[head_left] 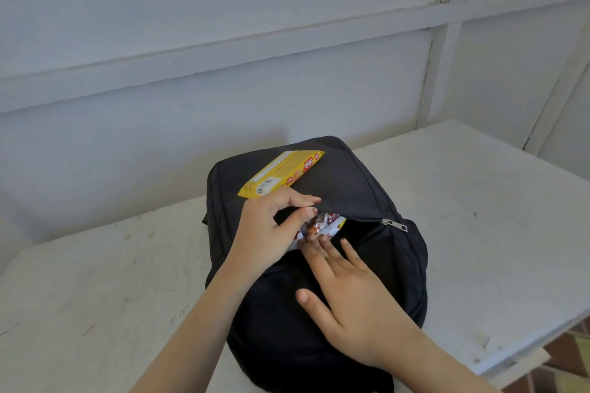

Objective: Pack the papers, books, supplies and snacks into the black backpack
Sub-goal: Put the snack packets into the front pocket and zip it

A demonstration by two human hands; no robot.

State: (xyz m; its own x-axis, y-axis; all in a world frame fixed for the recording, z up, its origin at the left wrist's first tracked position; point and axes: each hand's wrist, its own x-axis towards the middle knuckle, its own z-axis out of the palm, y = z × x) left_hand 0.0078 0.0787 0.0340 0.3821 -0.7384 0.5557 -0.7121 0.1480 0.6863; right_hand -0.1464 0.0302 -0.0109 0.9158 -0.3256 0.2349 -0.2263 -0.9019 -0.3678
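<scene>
Two hands | left hand (267, 231) pinches backpack (352, 183) edge (right hand (356, 305) presses snack (327, 223))

pocket mouth (360, 233) — part open, snack wrapper (329, 222) crowding

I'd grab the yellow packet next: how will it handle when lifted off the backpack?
The yellow packet looks flat and straight-edged, so it is probably fairly stiff and light. Its glossy wrapper may slip, and it lies on the domed black backpack, so a nudge might slide it.
</scene>
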